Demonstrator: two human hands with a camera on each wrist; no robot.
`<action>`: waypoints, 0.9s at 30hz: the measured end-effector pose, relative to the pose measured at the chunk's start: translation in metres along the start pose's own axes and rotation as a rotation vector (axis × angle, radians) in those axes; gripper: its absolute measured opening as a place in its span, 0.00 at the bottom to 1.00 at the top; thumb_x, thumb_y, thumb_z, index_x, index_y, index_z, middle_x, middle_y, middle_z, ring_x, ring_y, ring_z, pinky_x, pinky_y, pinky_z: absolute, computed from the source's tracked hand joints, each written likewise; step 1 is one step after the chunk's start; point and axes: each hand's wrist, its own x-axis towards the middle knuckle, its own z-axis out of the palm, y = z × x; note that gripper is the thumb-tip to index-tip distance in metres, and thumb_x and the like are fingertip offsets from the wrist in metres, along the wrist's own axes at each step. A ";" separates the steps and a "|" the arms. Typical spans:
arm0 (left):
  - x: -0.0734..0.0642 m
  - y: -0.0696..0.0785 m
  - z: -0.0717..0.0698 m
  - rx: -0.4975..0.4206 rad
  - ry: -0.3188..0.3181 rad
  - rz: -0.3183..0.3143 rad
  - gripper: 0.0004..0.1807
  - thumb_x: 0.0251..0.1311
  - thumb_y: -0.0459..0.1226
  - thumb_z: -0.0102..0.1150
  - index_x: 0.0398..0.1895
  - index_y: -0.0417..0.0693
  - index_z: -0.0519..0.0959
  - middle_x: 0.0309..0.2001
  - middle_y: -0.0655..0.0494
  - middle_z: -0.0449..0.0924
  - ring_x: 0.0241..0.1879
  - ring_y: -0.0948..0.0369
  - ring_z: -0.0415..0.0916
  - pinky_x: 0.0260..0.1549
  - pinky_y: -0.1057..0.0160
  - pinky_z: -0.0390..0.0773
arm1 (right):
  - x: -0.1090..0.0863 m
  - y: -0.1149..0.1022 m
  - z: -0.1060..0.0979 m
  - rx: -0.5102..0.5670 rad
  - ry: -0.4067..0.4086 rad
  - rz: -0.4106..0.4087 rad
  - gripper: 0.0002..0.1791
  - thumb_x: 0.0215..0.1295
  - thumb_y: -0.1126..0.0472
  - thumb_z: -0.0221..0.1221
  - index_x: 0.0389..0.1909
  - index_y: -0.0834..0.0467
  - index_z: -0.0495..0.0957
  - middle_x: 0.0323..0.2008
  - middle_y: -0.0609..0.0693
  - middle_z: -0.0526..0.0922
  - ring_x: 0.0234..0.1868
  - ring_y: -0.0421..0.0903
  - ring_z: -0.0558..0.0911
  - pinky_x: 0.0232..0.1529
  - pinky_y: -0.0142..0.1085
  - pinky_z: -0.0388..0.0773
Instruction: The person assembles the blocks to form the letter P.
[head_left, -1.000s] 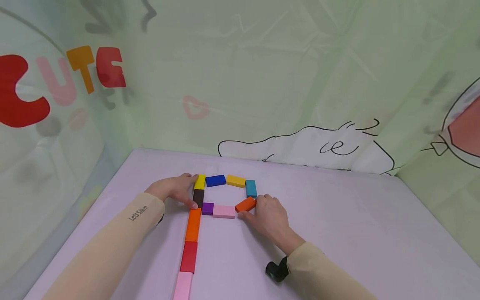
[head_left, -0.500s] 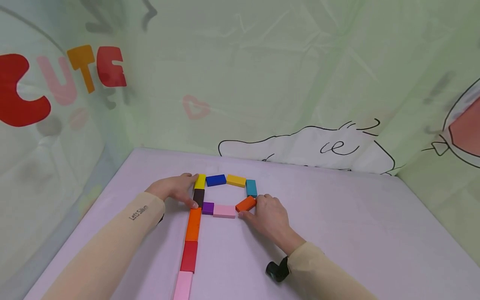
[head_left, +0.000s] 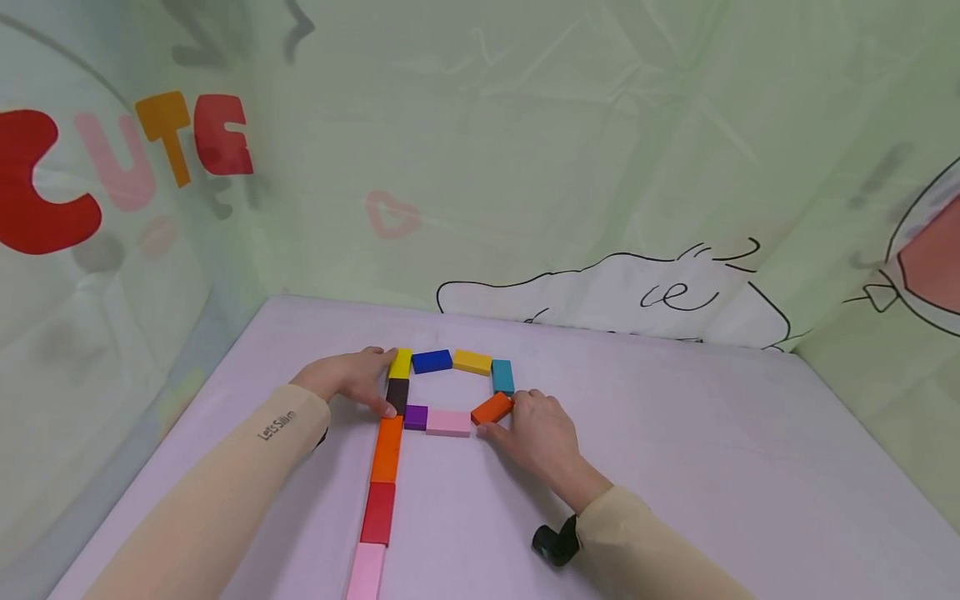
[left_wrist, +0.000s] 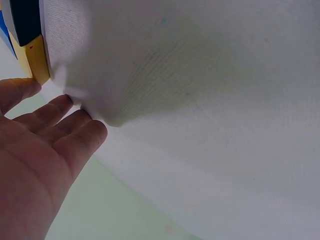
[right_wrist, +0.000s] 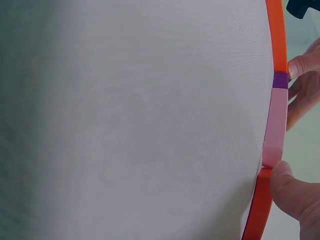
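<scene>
Colored rectangular blocks lie on a table in a long column with a loop at its upper right. My left hand (head_left: 351, 380) rests beside the column's top. Its index finger touches the yellow block (head_left: 401, 363), and its thumb lies near the dark brown block (head_left: 397, 397). Its other fingers stretch loosely over the cloth in the left wrist view. At the loop's lower right corner, my right hand (head_left: 542, 435) pinches the slanted red-orange block (head_left: 491, 409) between thumb and fingers. That block adjoins the pink block (head_left: 448, 423) and sits just below the teal block (head_left: 502, 377).
A purple block (head_left: 416, 417) links the pink block to the column. Blue (head_left: 432, 361) and golden-yellow (head_left: 472, 362) blocks form the loop's top. Orange (head_left: 386, 450), red (head_left: 378, 513) and pink blocks continue toward me. A printed cloth wall (head_left: 525, 167) rises behind the table.
</scene>
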 end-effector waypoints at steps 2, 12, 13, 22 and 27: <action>0.000 0.000 0.000 -0.001 -0.001 0.000 0.55 0.60 0.48 0.71 0.83 0.46 0.49 0.81 0.38 0.49 0.79 0.41 0.52 0.74 0.34 0.58 | 0.000 0.000 0.000 0.002 0.002 -0.002 0.35 0.54 0.40 0.74 0.47 0.67 0.82 0.33 0.55 0.81 0.31 0.47 0.74 0.29 0.34 0.74; 0.003 -0.002 0.001 0.006 0.004 0.001 0.56 0.58 0.49 0.72 0.83 0.46 0.50 0.80 0.37 0.51 0.78 0.41 0.55 0.74 0.35 0.60 | -0.001 0.000 0.001 0.004 -0.005 -0.006 0.35 0.55 0.40 0.74 0.48 0.67 0.82 0.35 0.56 0.83 0.32 0.47 0.76 0.35 0.37 0.81; 0.003 -0.002 0.001 0.004 0.005 0.002 0.56 0.58 0.49 0.72 0.83 0.45 0.50 0.80 0.37 0.51 0.78 0.41 0.54 0.74 0.35 0.60 | -0.001 0.000 0.001 0.004 -0.004 -0.009 0.35 0.55 0.40 0.74 0.48 0.67 0.82 0.36 0.56 0.83 0.32 0.47 0.76 0.36 0.37 0.82; 0.003 -0.004 0.002 -0.013 0.009 0.020 0.56 0.57 0.50 0.73 0.83 0.45 0.50 0.81 0.37 0.51 0.79 0.42 0.53 0.75 0.35 0.58 | -0.002 0.000 0.001 0.004 0.005 -0.016 0.33 0.55 0.41 0.74 0.47 0.66 0.82 0.35 0.56 0.84 0.32 0.47 0.76 0.36 0.37 0.82; 0.003 -0.003 0.001 -0.017 0.012 0.019 0.57 0.57 0.50 0.73 0.83 0.46 0.49 0.81 0.38 0.51 0.79 0.41 0.53 0.74 0.34 0.58 | -0.002 0.001 0.000 0.002 0.009 -0.019 0.33 0.55 0.41 0.74 0.46 0.66 0.82 0.35 0.56 0.83 0.32 0.47 0.76 0.35 0.37 0.82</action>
